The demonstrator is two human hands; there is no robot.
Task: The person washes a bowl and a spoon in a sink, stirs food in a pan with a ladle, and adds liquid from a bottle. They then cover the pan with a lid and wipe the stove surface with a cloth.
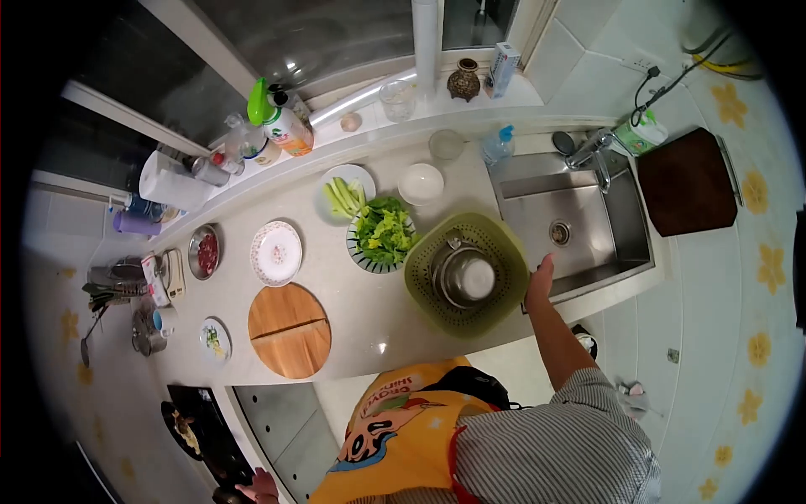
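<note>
My right hand (540, 281) is at the right edge of a green colander (421, 286), thumb raised and the other fingers mostly hidden against the rim. Inside the colander sit metal bowls (473, 277). My left hand (262, 485) is low at the bottom left, beside the black stove (220, 441), its fingers apart with nothing seen in them. Left of the colander, leafy greens (384, 231) lie on a striped plate, and cut green stalks (342, 197) lie on a white plate behind them.
The steel sink (579, 218) lies right of the colander. A round wooden board (290, 332), a floral plate (275, 254), a bowl of meat (204, 252) and a small plate (215, 339) stand left. Bottles (285, 130) line the sill. A pan (180, 430) is on the stove.
</note>
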